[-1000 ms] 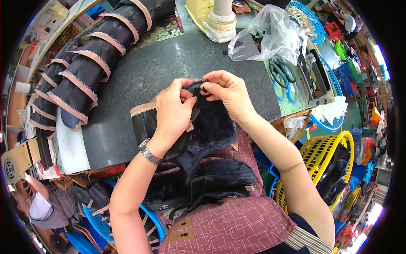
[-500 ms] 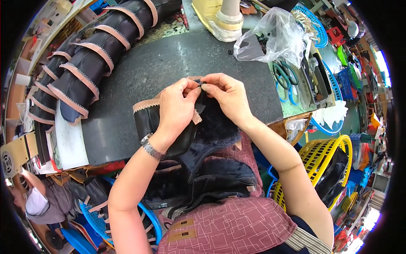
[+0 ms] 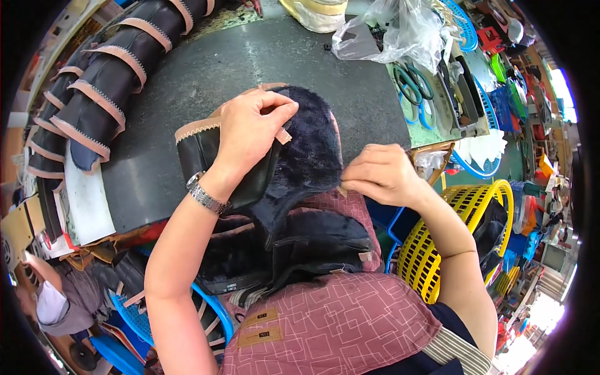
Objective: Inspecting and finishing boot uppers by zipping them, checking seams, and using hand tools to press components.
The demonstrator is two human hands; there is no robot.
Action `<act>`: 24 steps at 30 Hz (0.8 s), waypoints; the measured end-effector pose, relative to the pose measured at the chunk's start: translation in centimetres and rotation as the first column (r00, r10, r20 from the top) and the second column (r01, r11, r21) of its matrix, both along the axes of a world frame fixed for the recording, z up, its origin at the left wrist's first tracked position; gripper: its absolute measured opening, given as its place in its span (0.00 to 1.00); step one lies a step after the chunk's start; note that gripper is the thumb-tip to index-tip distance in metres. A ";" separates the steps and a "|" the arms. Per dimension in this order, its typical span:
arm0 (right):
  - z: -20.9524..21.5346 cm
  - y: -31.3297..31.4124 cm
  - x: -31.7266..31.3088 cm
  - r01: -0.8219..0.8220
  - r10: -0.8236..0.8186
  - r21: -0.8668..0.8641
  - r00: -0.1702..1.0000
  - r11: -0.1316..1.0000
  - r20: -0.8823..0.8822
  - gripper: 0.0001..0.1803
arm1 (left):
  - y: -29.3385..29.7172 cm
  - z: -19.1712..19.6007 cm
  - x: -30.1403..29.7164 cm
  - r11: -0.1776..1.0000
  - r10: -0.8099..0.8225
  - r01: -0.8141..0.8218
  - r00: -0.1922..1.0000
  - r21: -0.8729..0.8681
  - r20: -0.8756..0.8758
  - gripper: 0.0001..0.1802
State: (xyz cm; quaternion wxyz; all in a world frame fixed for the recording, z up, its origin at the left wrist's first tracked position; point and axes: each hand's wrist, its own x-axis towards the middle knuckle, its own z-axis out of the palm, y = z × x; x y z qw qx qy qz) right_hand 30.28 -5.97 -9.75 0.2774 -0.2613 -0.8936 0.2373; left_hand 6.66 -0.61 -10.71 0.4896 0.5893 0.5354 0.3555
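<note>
A black leather boot upper (image 3: 194,156) with dark fur lining (image 3: 306,150) lies partly unfolded over the bench's near edge, its top trimmed with a tan zigzag-stitched band. My left hand (image 3: 247,128), a metal watch on its wrist, pinches the upper near its far end, thumb against forefinger. Just below those fingertips a small tan tab (image 3: 284,136) sticks out by the zip. At the right edge of the lining, my right hand (image 3: 384,175) is closed, fingertips on the upper's rim. Another fur-lined black upper (image 3: 319,234) rests on my lap, over the patterned red apron (image 3: 337,312).
Stacked black boot uppers (image 3: 94,97) with tan bands line the far left of the dark bench (image 3: 250,56). Teal-handled scissors (image 3: 412,84) and a clear plastic bag (image 3: 400,34) lie at the far right. A yellow basket (image 3: 425,262) stands right, a blue basket (image 3: 134,315) left.
My right hand has left my left hand's fingertips and moved right and nearer, to the lining's edge. The fur lining is now more exposed. The whole view has shifted slightly.
</note>
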 end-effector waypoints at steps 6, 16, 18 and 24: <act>-1.1 -1.7 -1.2 0.024 -0.085 0.371 0.985 0.928 0.148 0.15 | -0.4 0.1 0.6 0.999 0.020 -0.023 0.996 0.033 0.087 0.08; -1.2 -0.6 -2.5 0.227 -0.234 0.088 0.969 0.970 0.074 0.07 | -0.5 -0.2 0.6 0.981 -0.001 0.014 0.998 0.193 -0.067 0.06; -1.5 -0.6 -3.1 0.312 -0.315 -0.153 0.949 0.938 0.007 0.08 | -0.5 -0.4 0.7 0.932 -0.004 0.037 0.996 0.362 -0.092 0.05; -1.1 -1.0 -2.4 0.050 -0.063 -0.137 0.994 0.989 -0.092 0.11 | -0.8 -0.7 0.3 0.954 -0.003 0.021 0.998 0.301 -0.060 0.05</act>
